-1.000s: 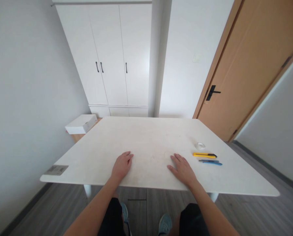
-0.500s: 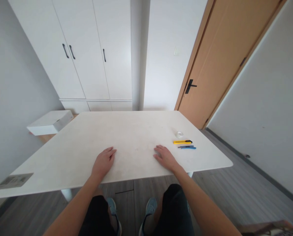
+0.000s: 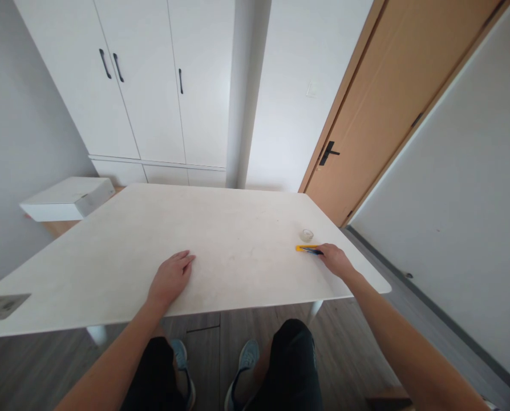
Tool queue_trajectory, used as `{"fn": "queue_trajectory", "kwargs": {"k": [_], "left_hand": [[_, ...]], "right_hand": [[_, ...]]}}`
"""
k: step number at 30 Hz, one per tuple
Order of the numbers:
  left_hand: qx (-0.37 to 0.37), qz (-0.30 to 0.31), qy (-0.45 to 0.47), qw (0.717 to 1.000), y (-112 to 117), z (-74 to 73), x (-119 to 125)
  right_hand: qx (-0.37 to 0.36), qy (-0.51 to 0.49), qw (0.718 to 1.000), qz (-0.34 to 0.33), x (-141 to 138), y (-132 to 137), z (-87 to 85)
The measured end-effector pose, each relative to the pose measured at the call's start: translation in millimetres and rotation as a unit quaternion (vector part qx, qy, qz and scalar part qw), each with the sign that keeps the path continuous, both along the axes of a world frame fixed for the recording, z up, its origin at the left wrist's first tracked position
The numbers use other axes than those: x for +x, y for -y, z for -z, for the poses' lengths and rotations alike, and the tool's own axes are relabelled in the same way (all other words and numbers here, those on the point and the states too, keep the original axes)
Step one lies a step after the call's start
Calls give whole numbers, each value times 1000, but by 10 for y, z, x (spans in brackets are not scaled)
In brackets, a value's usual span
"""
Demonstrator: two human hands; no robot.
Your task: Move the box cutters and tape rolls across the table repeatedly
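Left hand (image 3: 170, 279) loose near front edge of white table (image 3: 229, 228); well apart, right hand (image 3: 335, 260) pinches slim blue tool (image 3: 311, 250); closed white box (image 3: 69, 191) beyond.

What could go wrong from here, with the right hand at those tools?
The yellow utility knife and slim blue tool lie bunched at the right hand, so one might slip or snag the other. That hand hides part of the knife; any exposed blade there could nick it. The clear tape roll, close by, might get bumped.
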State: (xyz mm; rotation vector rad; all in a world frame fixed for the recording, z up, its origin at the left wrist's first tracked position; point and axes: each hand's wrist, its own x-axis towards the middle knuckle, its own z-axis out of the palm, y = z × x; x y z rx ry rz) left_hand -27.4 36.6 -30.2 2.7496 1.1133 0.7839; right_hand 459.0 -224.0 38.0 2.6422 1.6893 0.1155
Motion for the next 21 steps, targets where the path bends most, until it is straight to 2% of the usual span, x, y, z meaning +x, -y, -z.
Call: {"fn": "queue_trajectory", "kwargs": {"k": [3,8,15,18,21], "left_hand": [[-6,1,-3,1000,11,-19,-3],[-17,-6,9,1000,46,-55,3],[-27,-16,12,999,82,-90,34],[-39,-19,13,999,96,-97,44],[-61,-25,17,998,113,-110,56]], "right_hand": [[31,-2,999,-27,-17,-95,-28],[-12,-14,1000,-8,-41,-180,-14],[30,48,998,-24,-116,-101,273],[51,25,998,-14,-337,-257,320],[91,-43,994,-42,-837,-695,196]]}}
